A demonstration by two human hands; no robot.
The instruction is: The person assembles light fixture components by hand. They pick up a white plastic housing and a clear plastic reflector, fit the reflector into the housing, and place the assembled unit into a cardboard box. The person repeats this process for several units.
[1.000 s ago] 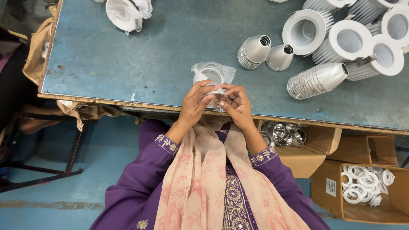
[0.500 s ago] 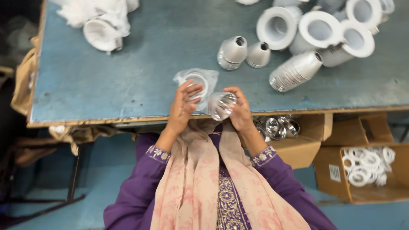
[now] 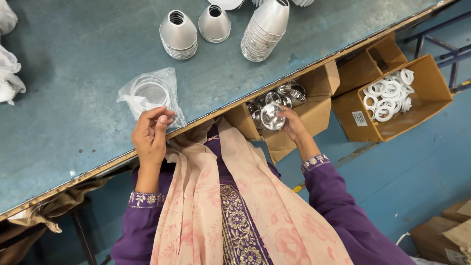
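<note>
Right hand [image 3: 293, 125] clamped on a shiny reflector cup [image 3: 272, 116], held just above the open cardboard box [image 3: 314, 105] of similar cups. Left hand [image 3: 149, 135] loosely curled, empty, beside a clear plastic bag [image 3: 149, 93]. Probably light, thin, slippery, dent-prone; best gripped by rim.

Worn blue-grey worktable [image 3: 88, 54] with a scuffed, speckled top fills the 9 to 12 o'clock area; its pale wooden edge strip [image 3: 314, 64] runs diagonally from 8 o'clock up to 1 o'clock. Blue-painted floor [image 3: 417, 162] spreads across 3 to 5 o'clock, scratched, with a yellow mark near the centre. Dark metal frame legs [image 3: 431, 37] stand at 2 o'clock. Crumpled brown paper [image 3: 44, 221] hangs under the table edge at 8 o'clock. Brown cardboard scraps [image 3: 446, 230] lie at 4 o'clock. Light is even and soft, shadows faint.
</note>
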